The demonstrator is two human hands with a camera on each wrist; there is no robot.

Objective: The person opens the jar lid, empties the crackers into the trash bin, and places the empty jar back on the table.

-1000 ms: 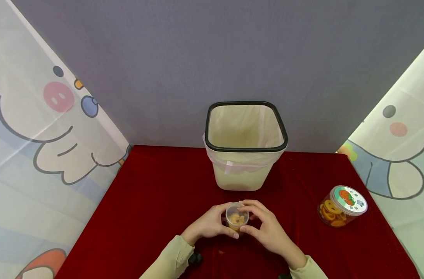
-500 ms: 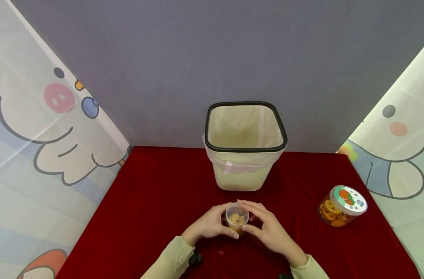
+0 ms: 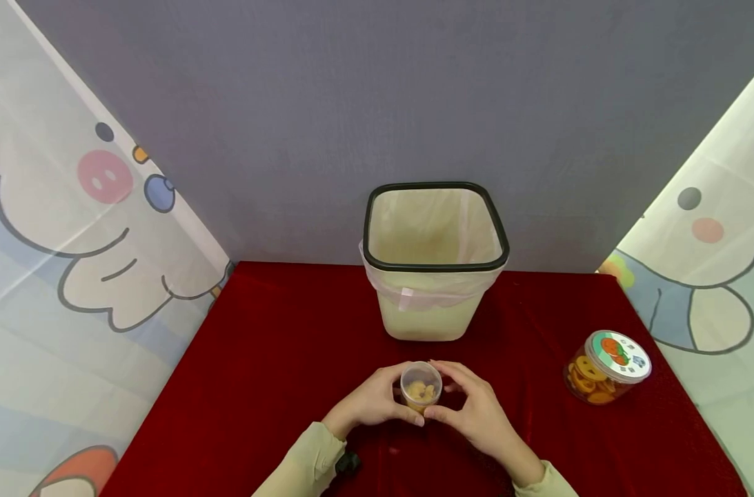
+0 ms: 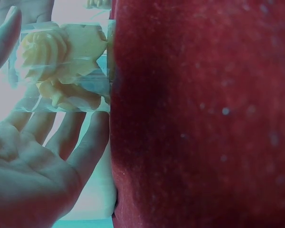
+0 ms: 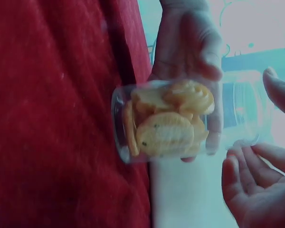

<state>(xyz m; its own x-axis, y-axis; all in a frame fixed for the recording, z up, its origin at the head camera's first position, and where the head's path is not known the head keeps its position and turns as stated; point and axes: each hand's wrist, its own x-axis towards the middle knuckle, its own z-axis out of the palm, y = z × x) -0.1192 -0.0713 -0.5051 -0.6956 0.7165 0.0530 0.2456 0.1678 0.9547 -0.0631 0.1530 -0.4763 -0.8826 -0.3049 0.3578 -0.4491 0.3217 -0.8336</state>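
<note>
On the right side of the red-cloth tabletop (image 3: 277, 331): one lidded jar (image 3: 590, 381), holding orange-yellow ring-shaped pieces; lid label (image 3: 620, 353) white and green, with an orange fruit picture and characters too small to read. At near centre: one clear jar (image 3: 421, 390), upright, part-filled with piped and flat cookies (image 5: 164, 135), a flat one flecked dark; whether its base touches the cloth cannot be told. Left hand (image 3: 372, 400): grip closed about the clear jar from the left, thumb on the near side, fingers round the far side. Right hand (image 3: 476, 413): grip curved about the jar's upper part from the right, thumb in front, forefinger behind the rim. Both forearms enter from the near edge in pale sleeves (image 3: 311, 452); a dark band sits at the left wrist. Directly beyond the hands: one cream bin (image 3: 426, 321), black rim, pale liner (image 3: 439, 221) folded over its edge. Rear: grey backdrop (image 3: 377, 103). Flanks: sheets printed with cartoon animals, left and right. Obstruction: fingers partly cover the clear jar's sides.
</note>
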